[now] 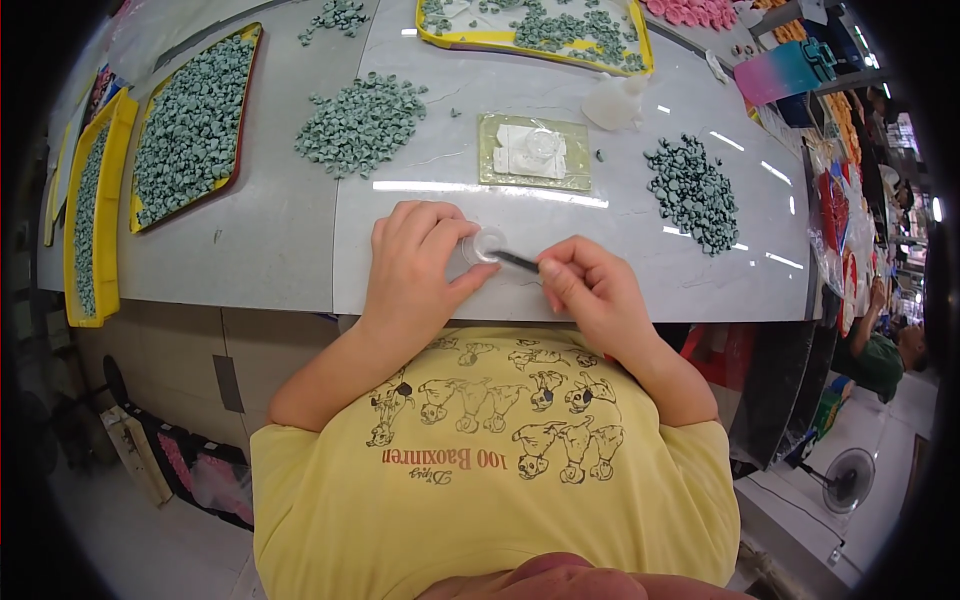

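Pointing left toward clear disc (pixel 487 245), dark tool (pixel 516 261)

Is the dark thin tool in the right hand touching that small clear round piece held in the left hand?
Touching. In the head view the thin dark tool in the right hand has its tip on the clear round piece, pinched by the left hand.

Both forearms enter from below, bare, angled inward. Left hand (pixel 415 270) knuckles up, fingers curled, thumb out to the right, pinching. Right hand (pixel 592 287) just beside it, fingers bunched in a pen-like pinch pointing left. Hands near, not touching; wrists at worktop edge.
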